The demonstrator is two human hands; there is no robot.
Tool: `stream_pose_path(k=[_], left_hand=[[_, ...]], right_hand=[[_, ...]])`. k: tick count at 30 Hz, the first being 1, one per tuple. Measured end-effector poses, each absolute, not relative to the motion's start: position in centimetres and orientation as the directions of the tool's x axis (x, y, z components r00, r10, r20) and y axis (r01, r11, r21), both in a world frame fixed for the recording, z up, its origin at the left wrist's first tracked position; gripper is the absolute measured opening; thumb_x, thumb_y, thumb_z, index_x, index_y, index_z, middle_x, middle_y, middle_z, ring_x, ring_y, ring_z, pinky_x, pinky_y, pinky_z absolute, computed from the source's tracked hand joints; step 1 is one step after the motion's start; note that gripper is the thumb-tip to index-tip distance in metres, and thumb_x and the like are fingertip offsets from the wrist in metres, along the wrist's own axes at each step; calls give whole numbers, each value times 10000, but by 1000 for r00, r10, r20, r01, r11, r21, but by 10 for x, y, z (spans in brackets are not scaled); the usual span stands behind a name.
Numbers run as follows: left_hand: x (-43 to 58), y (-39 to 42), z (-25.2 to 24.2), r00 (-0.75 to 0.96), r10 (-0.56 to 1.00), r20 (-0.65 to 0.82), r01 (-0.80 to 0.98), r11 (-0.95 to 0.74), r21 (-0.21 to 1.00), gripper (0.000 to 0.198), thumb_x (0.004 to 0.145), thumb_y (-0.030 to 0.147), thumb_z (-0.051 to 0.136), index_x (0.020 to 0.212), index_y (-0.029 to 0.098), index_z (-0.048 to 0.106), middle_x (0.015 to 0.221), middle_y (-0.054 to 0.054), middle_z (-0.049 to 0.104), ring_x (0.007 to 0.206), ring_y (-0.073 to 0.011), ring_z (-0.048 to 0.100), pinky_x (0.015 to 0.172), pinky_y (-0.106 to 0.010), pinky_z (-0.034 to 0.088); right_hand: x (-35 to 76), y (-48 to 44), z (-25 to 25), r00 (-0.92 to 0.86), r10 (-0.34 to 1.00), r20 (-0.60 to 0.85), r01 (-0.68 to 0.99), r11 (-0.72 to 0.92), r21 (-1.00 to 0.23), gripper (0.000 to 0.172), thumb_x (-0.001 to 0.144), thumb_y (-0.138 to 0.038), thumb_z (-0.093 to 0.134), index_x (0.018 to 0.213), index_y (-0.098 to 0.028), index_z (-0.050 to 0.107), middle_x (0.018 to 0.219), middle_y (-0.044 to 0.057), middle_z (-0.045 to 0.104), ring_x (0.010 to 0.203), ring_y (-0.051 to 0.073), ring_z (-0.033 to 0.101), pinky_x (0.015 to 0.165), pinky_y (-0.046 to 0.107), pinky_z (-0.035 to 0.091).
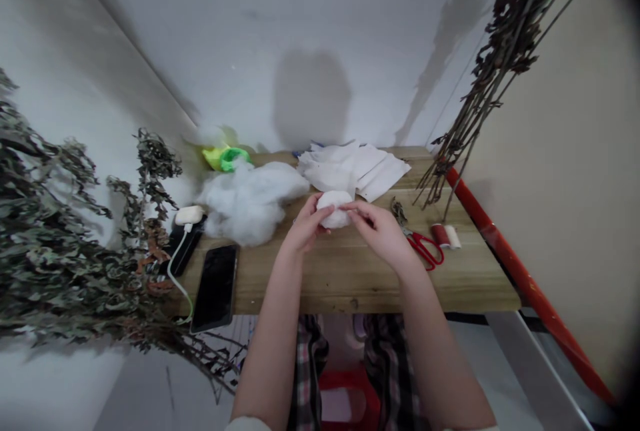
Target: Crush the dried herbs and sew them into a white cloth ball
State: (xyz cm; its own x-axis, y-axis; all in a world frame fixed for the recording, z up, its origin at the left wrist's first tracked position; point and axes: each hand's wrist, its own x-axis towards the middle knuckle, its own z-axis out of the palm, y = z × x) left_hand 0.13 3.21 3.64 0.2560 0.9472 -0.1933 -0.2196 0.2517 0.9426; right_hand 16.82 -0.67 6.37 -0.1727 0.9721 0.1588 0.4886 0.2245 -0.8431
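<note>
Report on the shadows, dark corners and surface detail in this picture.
Head view: a soft, rounded shadow falls on the back wall, above the white sheets; head view: right-hand corners darken; head view: the white bundle between the left hand and right hand shows little surface detail.

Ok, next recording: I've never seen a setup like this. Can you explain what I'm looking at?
There is no machine here, just a person's two bare hands. The single picture comes from a camera worn on the head, looking forward and down, so the forearms reach in from the bottom edge. The left hand has a rounded white bundle in its grip, while the right hand's fingertips are at the bundle's right side. On the wooden table, fluffy white stuffing and a dark phone lie to the left, white sheets behind the hands, and red-handled scissors, a red spool and a pale spool to the right.
</note>
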Motion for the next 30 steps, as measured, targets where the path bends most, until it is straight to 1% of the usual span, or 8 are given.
stream_pose_path(k=[3,7,11,14,18,24,27,30], left_hand=[[3,32,39,246,951,-187,-272,253,929,475,703,357,723,1095,183,518,1016,-56,594,716,-97,569,460,-141,435],[5,30,40,257,951,-171,-333,253,909,499,703,336,735,1121,202,498,1128,-63,573,818,-130,597,571,-212,542],[6,29,40,280,948,-153,-370,253,894,512,713,353,729,1146,225,487,1183,-64,561,885,-151,611,697,-298,577],[7,28,39,280,951,-129,-395,237,888,481,724,363,720,1123,230,487,1173,-50,566,924,-158,609,774,-344,568],[10,30,38,245,962,-124,-420,220,880,469,713,364,731,1087,217,489,1114,-42,592,870,-143,609,751,-320,559],[12,32,39,173,973,-153,-486,220,846,491,686,396,748,1064,174,529,1005,-53,635,737,-110,599,579,-207,507],[12,32,39,205,964,-171,-511,254,821,485,707,402,731,1088,167,545,1017,-68,652,777,-133,620,602,-226,516],[12,32,38,256,950,-177,-553,294,779,450,752,381,693,1118,162,550,1048,-88,663,817,-158,635,657,-263,535]], right_hand=[[167,-9,67,-168,967,192,487,251,-836,327,902,-307,442,1118,-225,675,950,46,706,701,168,576,676,276,410],[166,-11,70,-168,962,215,508,272,-817,344,907,-304,435,1141,-225,673,1015,57,709,794,194,615,722,288,430],[167,-12,71,-146,962,230,520,272,-809,341,906,-306,437,1136,-231,677,1001,57,714,722,181,602,685,285,428],[167,-13,72,-135,961,240,536,275,-798,310,904,-322,452,1075,-226,692,904,51,714,675,173,583,655,274,410],[165,-13,72,-156,957,246,549,291,-783,254,904,-324,466,954,-211,688,776,32,675,632,160,547,616,256,368],[166,-12,70,-285,942,175,529,307,-791,251,904,-323,464,893,-202,683,741,27,661,621,157,514,600,253,340],[169,-11,67,-312,941,133,519,286,-806,238,893,-313,476,880,-199,685,738,20,667,630,156,519,610,253,355],[171,-8,63,-340,933,115,483,278,-830,228,887,-297,488,872,-195,692,816,28,696,709,168,567,675,263,391]])
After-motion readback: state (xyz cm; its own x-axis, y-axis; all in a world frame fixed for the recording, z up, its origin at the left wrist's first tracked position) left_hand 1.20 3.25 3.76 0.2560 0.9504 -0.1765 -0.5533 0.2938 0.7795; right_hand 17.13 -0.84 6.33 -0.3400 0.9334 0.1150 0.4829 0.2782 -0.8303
